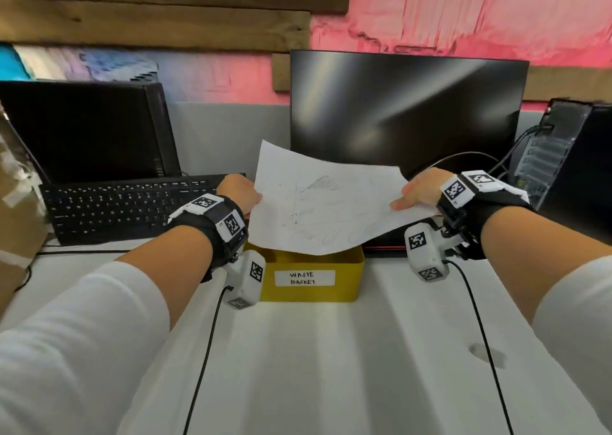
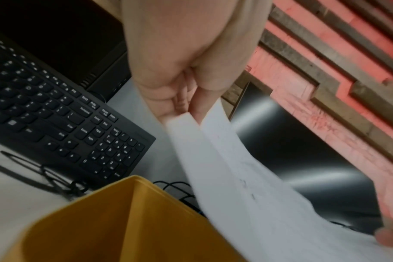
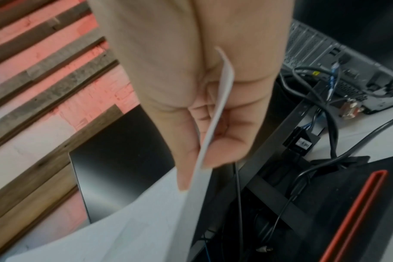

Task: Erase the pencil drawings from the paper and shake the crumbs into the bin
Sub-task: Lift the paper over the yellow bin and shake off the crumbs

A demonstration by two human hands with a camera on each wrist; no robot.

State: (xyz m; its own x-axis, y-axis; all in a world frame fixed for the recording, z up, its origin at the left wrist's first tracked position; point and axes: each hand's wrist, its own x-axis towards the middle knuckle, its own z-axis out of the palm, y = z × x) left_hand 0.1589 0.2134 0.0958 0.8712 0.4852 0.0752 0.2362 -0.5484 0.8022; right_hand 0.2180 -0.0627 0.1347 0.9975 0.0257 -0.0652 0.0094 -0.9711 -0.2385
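Observation:
A white sheet of paper with faint pencil marks hangs in the air, tilted, over the yellow bin labelled "WASTE BASKET". My left hand pinches its left edge, thumb on top. My right hand pinches the right edge. The left wrist view has the paper running from my left hand down over the open bin. From the right wrist I see the sheet's edge held between thumb and curled fingers of my right hand. No eraser is in view.
A black keyboard lies left of the bin, with a dark computer case behind it. A black monitor stands behind the paper. Another computer case with cables sits at the right. White desk stretches in front.

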